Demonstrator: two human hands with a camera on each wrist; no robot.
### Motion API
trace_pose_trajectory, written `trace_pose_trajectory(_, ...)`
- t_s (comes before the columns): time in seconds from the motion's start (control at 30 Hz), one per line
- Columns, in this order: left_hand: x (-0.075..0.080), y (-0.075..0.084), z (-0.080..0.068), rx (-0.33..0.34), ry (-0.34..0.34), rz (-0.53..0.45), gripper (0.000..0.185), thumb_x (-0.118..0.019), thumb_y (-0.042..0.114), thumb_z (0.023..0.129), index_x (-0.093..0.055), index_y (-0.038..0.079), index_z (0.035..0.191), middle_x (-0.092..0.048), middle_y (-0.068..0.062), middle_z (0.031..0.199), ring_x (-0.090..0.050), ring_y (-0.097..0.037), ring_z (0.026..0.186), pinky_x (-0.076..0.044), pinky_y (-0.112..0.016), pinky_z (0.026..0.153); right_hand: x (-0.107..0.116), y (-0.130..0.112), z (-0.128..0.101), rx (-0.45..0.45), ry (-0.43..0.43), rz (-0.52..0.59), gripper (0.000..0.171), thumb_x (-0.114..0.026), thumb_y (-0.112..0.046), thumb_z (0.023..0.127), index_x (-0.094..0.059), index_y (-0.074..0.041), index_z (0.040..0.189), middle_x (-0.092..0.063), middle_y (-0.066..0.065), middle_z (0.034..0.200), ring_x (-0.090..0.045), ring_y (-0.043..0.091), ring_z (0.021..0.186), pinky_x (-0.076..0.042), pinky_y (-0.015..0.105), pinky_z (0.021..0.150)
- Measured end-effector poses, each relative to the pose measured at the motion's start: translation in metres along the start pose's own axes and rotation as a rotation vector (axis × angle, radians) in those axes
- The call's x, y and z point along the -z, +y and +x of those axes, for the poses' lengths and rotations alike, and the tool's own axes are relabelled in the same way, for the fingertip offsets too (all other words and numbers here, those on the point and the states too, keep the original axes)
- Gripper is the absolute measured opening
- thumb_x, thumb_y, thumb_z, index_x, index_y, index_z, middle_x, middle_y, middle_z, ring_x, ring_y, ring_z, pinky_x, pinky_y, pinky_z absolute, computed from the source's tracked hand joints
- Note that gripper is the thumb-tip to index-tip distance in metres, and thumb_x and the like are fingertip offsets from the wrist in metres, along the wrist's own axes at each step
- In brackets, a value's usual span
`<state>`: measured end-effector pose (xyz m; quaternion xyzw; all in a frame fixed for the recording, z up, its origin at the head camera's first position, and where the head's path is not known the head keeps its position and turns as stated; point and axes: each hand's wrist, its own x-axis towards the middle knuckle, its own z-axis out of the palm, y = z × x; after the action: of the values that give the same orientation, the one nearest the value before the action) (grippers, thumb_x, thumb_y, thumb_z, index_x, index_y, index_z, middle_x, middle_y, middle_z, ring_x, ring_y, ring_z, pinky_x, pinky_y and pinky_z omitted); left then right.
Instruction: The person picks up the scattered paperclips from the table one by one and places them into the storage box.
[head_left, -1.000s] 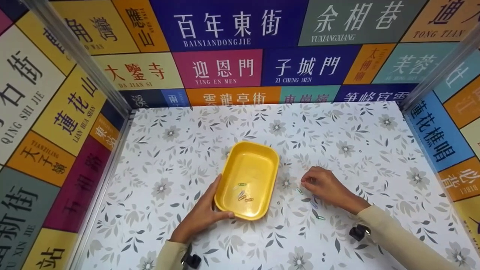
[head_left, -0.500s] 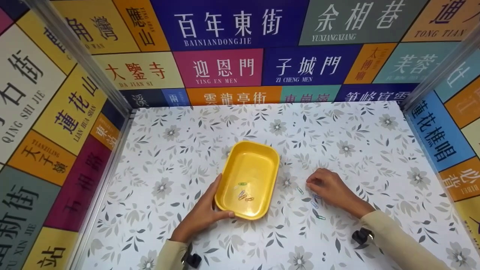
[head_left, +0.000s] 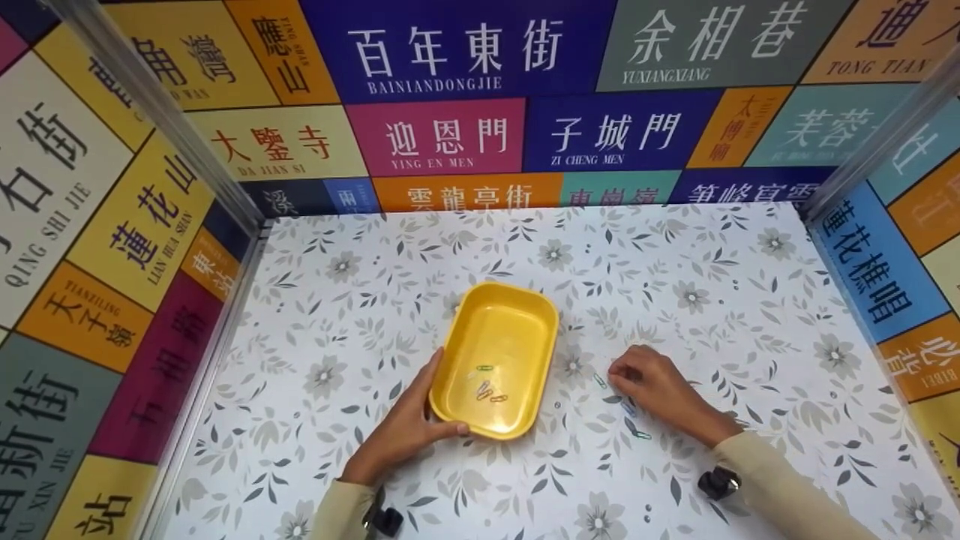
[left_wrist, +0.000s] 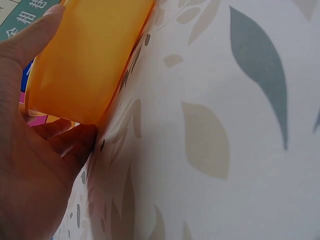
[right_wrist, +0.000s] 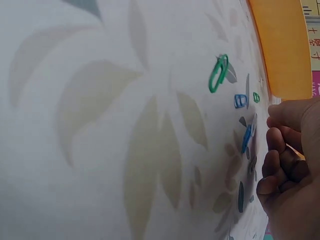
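Left hand [head_left: 401, 431] grasping smooth yellow rounded-rectangular plastic tray [head_left: 499, 322] between hands; looped paper clips [head_left: 484, 391] within. Right hand [head_left: 660, 386]: fingers curled, any grasp indeterminable, beside slim green oval clip [head_left: 599, 381] on floral-print white tabletop [head_left: 442, 247].

Tray [head_left: 501, 330]: smooth, glossy plastic. Paper clips [head_left: 642, 435], towards four o'clock from it: plastic-coated in look. Table covering [head_left: 427, 255]: smooth, matt. Sleeves [head_left: 780, 476]: matt cloth.

Floral-patterned table [head_left: 315, 450] | yellow tray [head_left: 504, 330] | green clips [head_left: 642, 435] | blue clips [right_wrist: 246, 139]
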<state>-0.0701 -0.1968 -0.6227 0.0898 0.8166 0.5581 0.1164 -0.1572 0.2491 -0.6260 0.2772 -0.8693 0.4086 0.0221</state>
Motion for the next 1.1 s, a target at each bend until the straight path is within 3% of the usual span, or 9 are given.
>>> trace_pose_trajectory(0.33, 0.0, 0.0, 0.0, -0.011, -0.002, -0.012, 0.135, -0.098, 0.045, 0.082, -0.008, 0.023, 0.18, -0.015, 0.006, 0.184, -0.018, -0.018, 0.168, -0.014, -0.047, 0.135, -0.008, 0.0, -0.007, -0.027, 0.023, -0.066, 0.019, -0.088, 0.0, 0.091, -0.08, -0.018, 0.093, -0.067, -0.012, 0.09, -0.059, 0.009, 0.086, -0.047, 0.019, 0.075)
trace_pose_trajectory(0.53, 0.001, 0.0, 0.0, -0.003, -0.008, -0.015, 0.134, -0.099, 0.043, 0.083, -0.008, 0.022, 0.18, -0.016, 0.009, 0.183, -0.019, -0.015, 0.167, -0.015, -0.046, 0.135, -0.009, 0.003, -0.009, 0.043, 0.07, -0.073, 0.018, -0.087, 0.002, 0.09, -0.08, -0.014, 0.094, -0.067, -0.008, 0.09, -0.059, 0.011, 0.087, -0.046, 0.017, 0.078)
trace_pose_trajectory(0.67, 0.001, 0.001, 0.0, -0.006, -0.002, -0.006, 0.134, -0.099, 0.043, 0.083, -0.008, 0.023, 0.18, -0.016, 0.006, 0.183, -0.019, -0.019, 0.168, -0.015, -0.048, 0.135, -0.007, 0.005, -0.012, 0.094, 0.092, -0.077, 0.017, -0.086, 0.004, 0.09, -0.08, -0.01, 0.096, -0.068, -0.005, 0.092, -0.06, 0.013, 0.09, -0.046, 0.018, 0.081)
trace_pose_trajectory(0.93, 0.0, 0.0, 0.0, -0.023, 0.012, 0.034, 0.134, -0.098, 0.048, 0.082, -0.009, 0.025, 0.18, -0.017, -0.002, 0.184, -0.021, -0.031, 0.168, -0.016, -0.058, 0.134, -0.007, 0.008, -0.018, 0.095, 0.113, -0.081, 0.019, -0.088, 0.007, 0.087, -0.08, -0.007, 0.097, -0.069, -0.001, 0.094, -0.06, 0.012, 0.092, -0.046, 0.015, 0.083)
trace_pose_trajectory(1.1, 0.0, -0.001, 0.0, -0.031, 0.005, 0.028, 0.135, -0.098, 0.048, 0.082, -0.008, 0.024, 0.18, -0.016, -0.003, 0.184, -0.021, -0.03, 0.168, -0.016, -0.058, 0.134, -0.008, 0.011, -0.02, 0.123, 0.12, -0.084, 0.021, -0.089, 0.007, 0.086, -0.08, -0.008, 0.097, -0.069, -0.001, 0.095, -0.061, 0.013, 0.092, -0.046, 0.015, 0.085)
